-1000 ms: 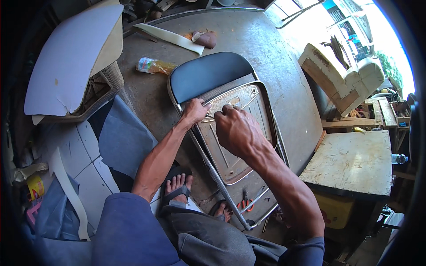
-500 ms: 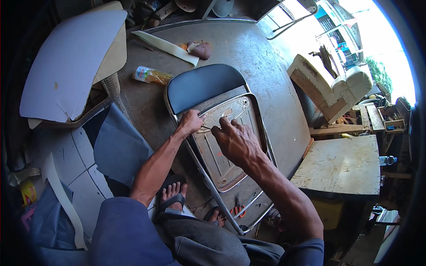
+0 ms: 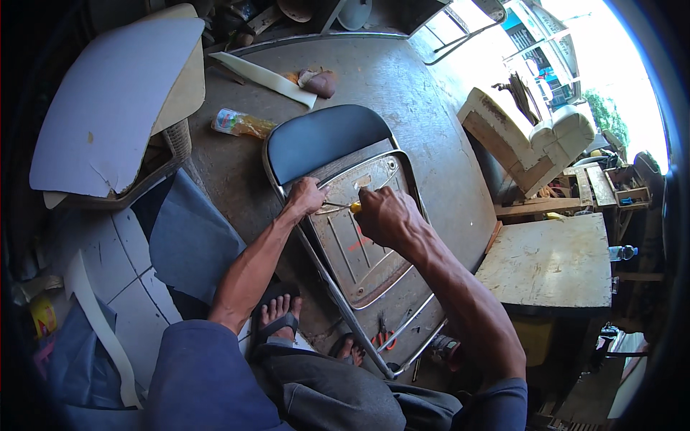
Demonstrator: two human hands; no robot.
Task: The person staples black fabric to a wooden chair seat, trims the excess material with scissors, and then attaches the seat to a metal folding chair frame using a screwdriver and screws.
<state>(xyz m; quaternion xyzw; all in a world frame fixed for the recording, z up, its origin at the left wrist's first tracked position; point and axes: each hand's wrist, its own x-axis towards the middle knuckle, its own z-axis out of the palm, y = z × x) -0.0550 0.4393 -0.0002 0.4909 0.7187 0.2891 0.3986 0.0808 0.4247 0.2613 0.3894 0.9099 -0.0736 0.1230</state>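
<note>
One metal-framed chair (image 3: 345, 248), brown-stained panel (image 3: 358, 269), dark backrest (image 3: 327, 144)

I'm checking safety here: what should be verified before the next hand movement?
1. Right hand gripping the yellow-handled tool: ok.
2. Left hand at the folding chair's left side: ok.
3. Left hand out of line with the tool's shaft: not ok, it points that way.
4. Tip seated: cannot tell, too small.
5. Orange-handled tool away from both hands: ok.
</note>
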